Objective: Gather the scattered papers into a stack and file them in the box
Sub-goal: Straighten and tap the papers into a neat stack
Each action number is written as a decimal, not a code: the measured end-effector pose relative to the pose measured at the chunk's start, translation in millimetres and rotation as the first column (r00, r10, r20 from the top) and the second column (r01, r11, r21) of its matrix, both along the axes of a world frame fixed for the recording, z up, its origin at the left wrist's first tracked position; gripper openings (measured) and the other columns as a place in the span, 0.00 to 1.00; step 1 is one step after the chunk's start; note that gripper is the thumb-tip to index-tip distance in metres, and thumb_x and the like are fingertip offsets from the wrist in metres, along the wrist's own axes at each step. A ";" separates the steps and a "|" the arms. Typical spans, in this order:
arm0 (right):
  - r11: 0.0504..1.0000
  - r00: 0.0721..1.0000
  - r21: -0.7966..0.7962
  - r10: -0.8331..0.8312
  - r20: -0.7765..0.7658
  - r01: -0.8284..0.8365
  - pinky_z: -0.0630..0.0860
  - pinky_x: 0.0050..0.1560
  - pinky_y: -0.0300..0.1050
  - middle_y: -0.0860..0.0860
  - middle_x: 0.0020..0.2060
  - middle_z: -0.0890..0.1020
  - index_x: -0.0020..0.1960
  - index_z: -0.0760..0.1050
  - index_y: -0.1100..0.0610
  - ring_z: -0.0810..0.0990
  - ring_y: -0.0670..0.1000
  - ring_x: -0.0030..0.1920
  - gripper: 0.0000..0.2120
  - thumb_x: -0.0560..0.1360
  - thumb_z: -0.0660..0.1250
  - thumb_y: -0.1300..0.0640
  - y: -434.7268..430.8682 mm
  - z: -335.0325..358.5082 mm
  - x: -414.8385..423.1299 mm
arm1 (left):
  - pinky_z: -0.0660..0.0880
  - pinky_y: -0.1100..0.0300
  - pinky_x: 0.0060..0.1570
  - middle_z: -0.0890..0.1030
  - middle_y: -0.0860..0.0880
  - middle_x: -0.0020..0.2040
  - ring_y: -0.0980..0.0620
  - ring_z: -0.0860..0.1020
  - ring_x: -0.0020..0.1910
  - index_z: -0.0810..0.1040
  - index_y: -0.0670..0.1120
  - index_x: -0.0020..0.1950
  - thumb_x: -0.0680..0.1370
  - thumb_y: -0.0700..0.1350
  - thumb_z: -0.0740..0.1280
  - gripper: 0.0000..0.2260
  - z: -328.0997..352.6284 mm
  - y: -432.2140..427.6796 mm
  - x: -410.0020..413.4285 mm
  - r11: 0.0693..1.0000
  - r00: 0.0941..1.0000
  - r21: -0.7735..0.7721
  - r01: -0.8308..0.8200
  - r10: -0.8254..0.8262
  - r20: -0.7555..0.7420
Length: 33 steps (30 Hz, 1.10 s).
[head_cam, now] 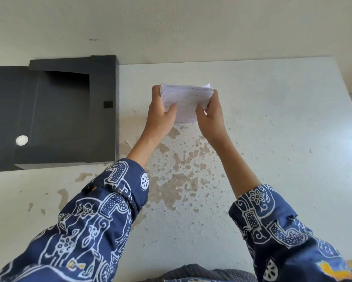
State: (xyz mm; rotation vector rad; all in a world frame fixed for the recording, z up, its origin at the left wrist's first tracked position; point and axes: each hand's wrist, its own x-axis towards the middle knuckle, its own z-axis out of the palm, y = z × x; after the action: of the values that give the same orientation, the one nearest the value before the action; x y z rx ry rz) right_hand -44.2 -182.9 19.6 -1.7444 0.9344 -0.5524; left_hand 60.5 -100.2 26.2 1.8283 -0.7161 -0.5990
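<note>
Papers (186,102) are held as one stack between both hands, raised above the worn white table (272,119). The left hand (160,112) is clamped on the stack's left edge, thumb on top; the right hand (210,115) is clamped on its right edge likewise. Well to the left of the left hand, the dark box (69,110) lies open on the table, with a round white knob (22,140) seen on it.

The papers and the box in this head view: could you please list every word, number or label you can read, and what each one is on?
Nothing here can be read.
Stack of papers: faint printed lines and a ruled table, too small and blurred to read.
Black box: no text, only a round white knob.
Sleeves: pattern only.
</note>
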 end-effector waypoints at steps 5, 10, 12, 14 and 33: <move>0.945 0.995 -0.324 -0.005 0.098 0.037 0.77 0.58 0.47 0.57 0.68 0.67 0.75 0.51 0.58 0.73 0.46 0.62 0.29 0.77 0.57 0.66 1.8 -9.0 -2.5 | 0.66 0.71 0.66 0.64 0.48 0.69 0.56 0.68 0.65 0.56 0.39 0.74 0.76 0.32 0.63 0.28 -1.1 3.4 -4.4 0.989 0.954 -0.150 -0.010 0.055 0.295; 0.892 0.999 -0.451 0.030 0.014 -0.020 0.69 0.44 0.20 0.59 0.58 0.72 0.74 0.58 0.58 0.68 0.34 0.47 0.26 0.77 0.57 0.66 3.0 -9.2 -5.8 | 0.64 0.86 0.52 0.69 0.37 0.61 0.58 0.67 0.57 0.64 0.44 0.73 0.79 0.34 0.59 0.23 -6.7 5.2 -6.5 0.998 0.897 -0.061 0.019 0.010 0.442; 0.886 1.000 -0.464 0.028 0.009 -0.021 0.68 0.46 0.20 0.61 0.60 0.72 0.73 0.59 0.60 0.70 0.42 0.47 0.25 0.77 0.57 0.67 3.5 -10.9 -6.6 | 0.65 0.86 0.50 0.69 0.38 0.60 0.56 0.67 0.57 0.65 0.44 0.73 0.79 0.35 0.59 0.21 -10.2 5.9 -6.5 0.999 0.896 -0.043 0.016 0.005 0.443; 0.884 0.999 -0.468 0.034 0.026 -0.018 0.67 0.50 0.24 0.61 0.62 0.72 0.72 0.60 0.62 0.71 0.45 0.52 0.24 0.77 0.57 0.68 3.8 -10.9 -6.4 | 0.64 0.86 0.51 0.70 0.38 0.61 0.57 0.67 0.57 0.64 0.44 0.73 0.79 0.35 0.59 0.21 -10.5 6.0 -5.6 0.999 0.897 -0.047 0.017 0.005 0.441; 0.999 0.995 0.044 0.021 0.102 -0.026 0.75 0.61 0.43 0.58 0.58 0.75 0.67 0.64 0.64 0.75 0.50 0.58 0.23 0.73 0.50 0.73 -11.2 -24.8 8.0 | 0.73 0.66 0.55 0.74 0.48 0.55 0.58 0.74 0.51 0.67 0.41 0.63 0.79 0.35 0.59 0.13 -11.5 -11.2 6.3 0.997 0.996 -0.070 -0.019 0.012 -0.090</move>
State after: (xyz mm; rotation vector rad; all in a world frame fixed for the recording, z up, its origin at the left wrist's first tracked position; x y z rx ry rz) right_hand -36.2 -194.1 -5.2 -1.6691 0.8478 -0.5950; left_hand 66.8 -111.4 14.7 1.7296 -0.6544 -0.6340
